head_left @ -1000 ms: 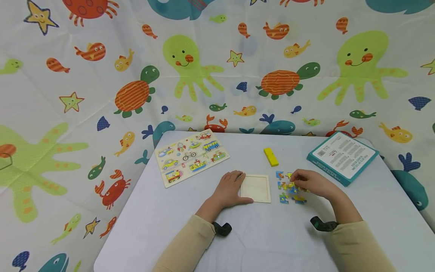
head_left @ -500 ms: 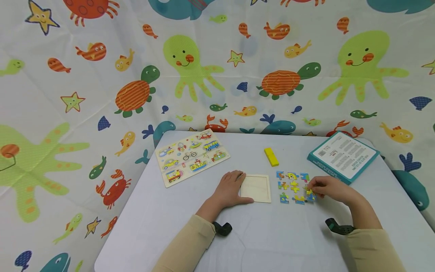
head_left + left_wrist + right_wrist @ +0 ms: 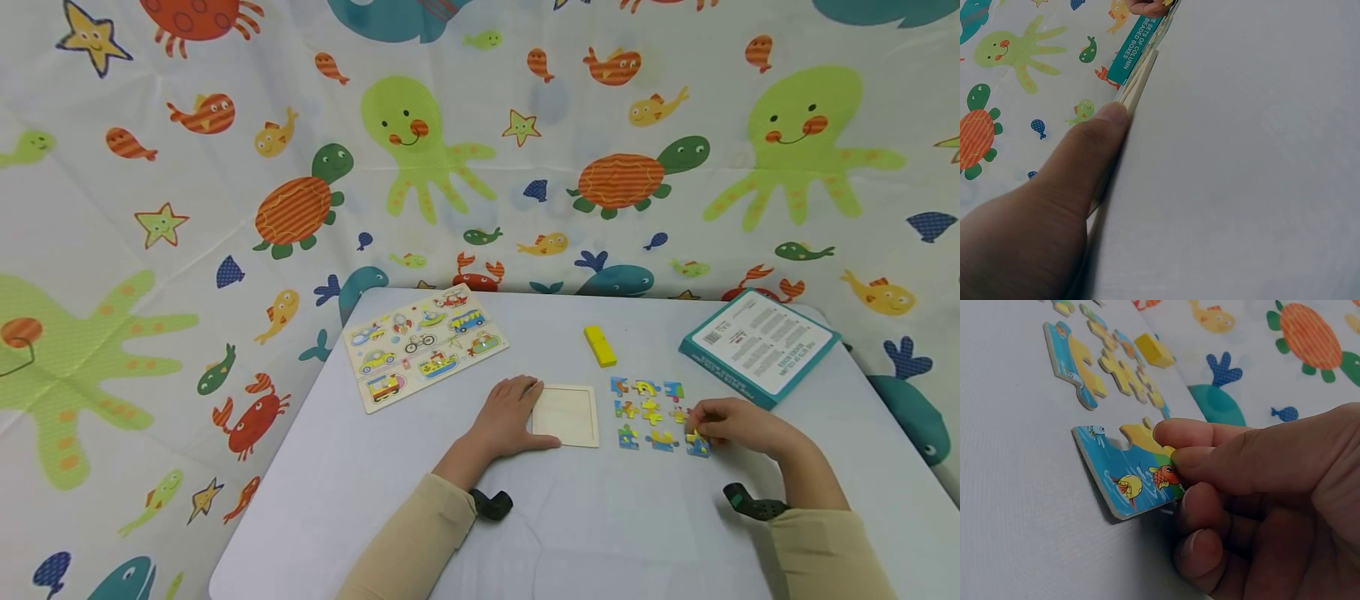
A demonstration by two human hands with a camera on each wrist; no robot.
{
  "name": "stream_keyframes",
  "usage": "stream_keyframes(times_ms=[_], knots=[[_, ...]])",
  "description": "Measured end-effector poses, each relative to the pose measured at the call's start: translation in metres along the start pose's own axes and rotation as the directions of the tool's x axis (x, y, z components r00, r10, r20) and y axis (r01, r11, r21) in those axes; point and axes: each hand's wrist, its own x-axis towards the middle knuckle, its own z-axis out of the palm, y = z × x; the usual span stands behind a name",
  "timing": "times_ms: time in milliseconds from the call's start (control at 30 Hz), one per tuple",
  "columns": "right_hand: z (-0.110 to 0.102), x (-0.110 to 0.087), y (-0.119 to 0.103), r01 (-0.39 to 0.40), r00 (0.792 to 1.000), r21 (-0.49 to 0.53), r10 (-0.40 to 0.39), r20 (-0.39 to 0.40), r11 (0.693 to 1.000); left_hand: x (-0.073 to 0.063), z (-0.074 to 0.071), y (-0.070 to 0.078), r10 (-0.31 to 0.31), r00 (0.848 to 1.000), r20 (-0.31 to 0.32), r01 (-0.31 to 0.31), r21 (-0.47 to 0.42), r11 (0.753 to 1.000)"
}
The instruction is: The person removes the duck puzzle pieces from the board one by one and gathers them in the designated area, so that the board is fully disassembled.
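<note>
A shallow square wooden puzzle tray [image 3: 566, 415] lies in the middle of the table. At its left side my left hand [image 3: 506, 419] grips it, thumb along the near edge and fingers toward the far edge. In the left wrist view the thumb [image 3: 1085, 150] lies against the tray's rim. My right hand [image 3: 738, 425] pinches a corner jigsaw piece [image 3: 1132, 469], blue and yellow with printed fish, between thumb and forefinger. That piece is tilted, with a shadow beneath. Other jigsaw pieces [image 3: 651, 411] lie in spaced rows between the tray and my right hand.
A yellow block [image 3: 600, 346] lies behind the pieces. Back left is a wooden vehicle puzzle board [image 3: 408, 385]; back right, a teal box [image 3: 761, 346]. A sea-animal cloth [image 3: 555, 83] hangs behind the white table [image 3: 585, 533].
My right hand has moved right from over the middle pieces to the near-right corner, shifting the corner piece outward. More of the pieces show now. My left hand and the tray stay put.
</note>
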Motion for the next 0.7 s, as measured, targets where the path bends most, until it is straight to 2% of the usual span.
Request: stream_keyframes(times_ms=[467,700], knots=[[0.0038,-0.0018,0.0013,-0.011,0.999,-0.012,0.01,-0.036,1.0,0.0004,0.0011,-0.0008,0.004,1.0,-0.002,-0.004,0.004,1.0],[0.0057,-0.0022,-0.006,-0.019,0.994,-0.105,0.007,-0.107,0.994,-0.0009,0.0004,-0.0027,0.011,1.0,-0.008,-0.011,-0.006,1.0]])
